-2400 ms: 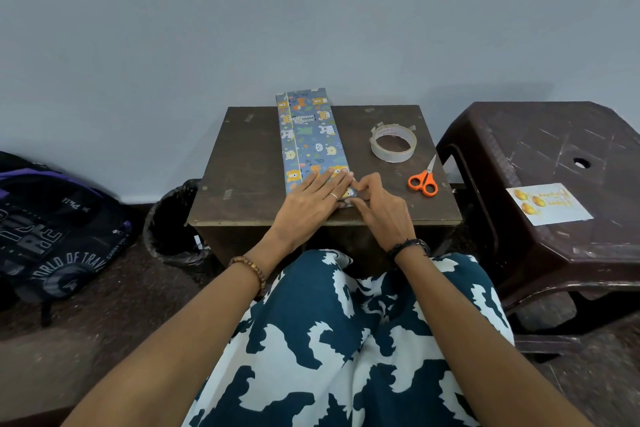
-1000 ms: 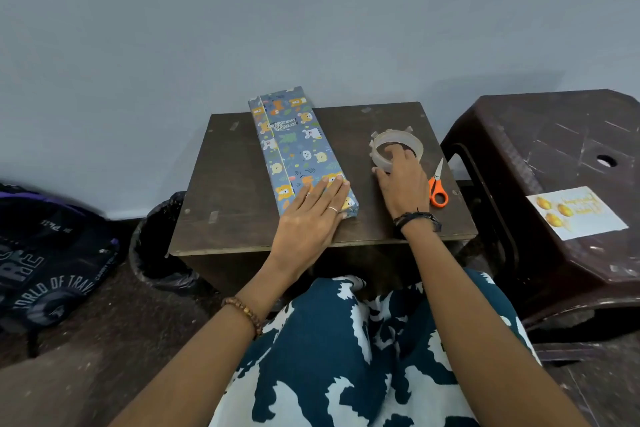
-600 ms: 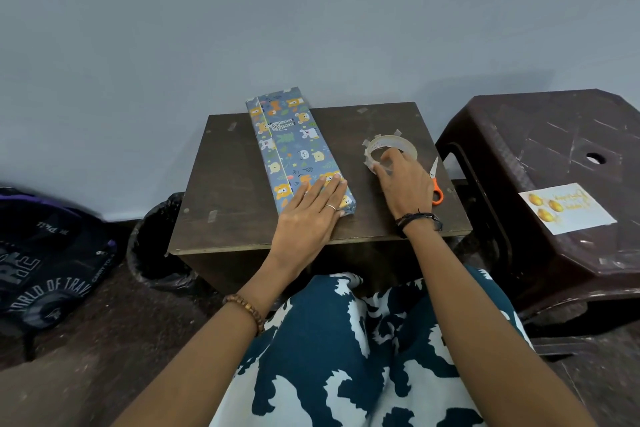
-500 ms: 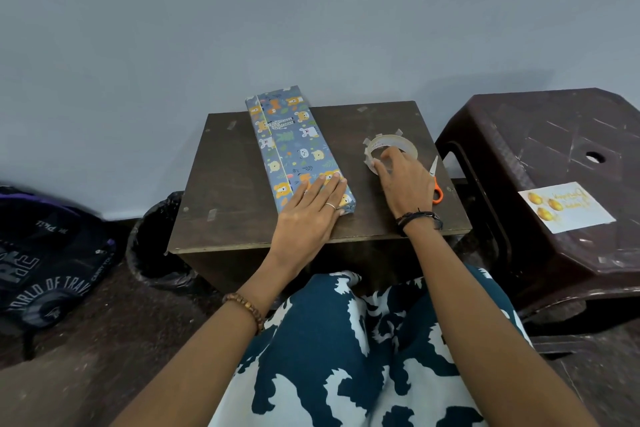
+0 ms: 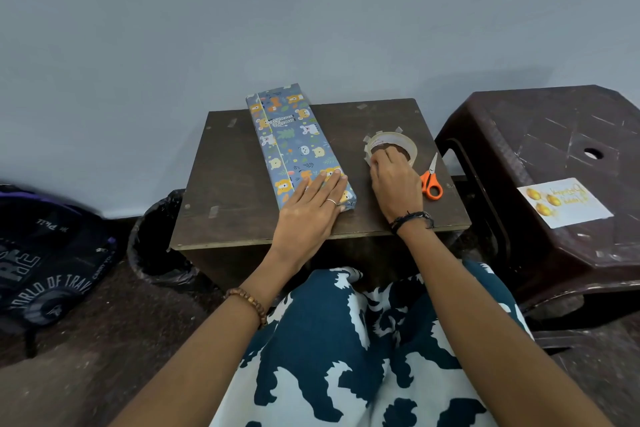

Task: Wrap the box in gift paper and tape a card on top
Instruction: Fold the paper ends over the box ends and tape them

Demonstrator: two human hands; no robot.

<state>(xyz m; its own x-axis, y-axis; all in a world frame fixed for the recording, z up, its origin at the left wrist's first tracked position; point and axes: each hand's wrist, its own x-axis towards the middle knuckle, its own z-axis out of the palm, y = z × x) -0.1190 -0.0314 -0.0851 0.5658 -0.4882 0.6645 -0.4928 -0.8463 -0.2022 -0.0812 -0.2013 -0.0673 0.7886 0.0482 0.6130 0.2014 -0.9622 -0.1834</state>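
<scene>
Blue-papered box [image 5: 298,146] under flat, spread left hand [image 5: 311,211]; right hand [image 5: 393,184] pinching tape roll [image 5: 389,147].

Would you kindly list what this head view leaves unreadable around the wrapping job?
- Near end fold of the wrapped box: covered by the left hand.
- Right hand fingertips on the tape roll: grip on a tape piece hidden by the hand's back.
- Card lettering: too small.
</scene>
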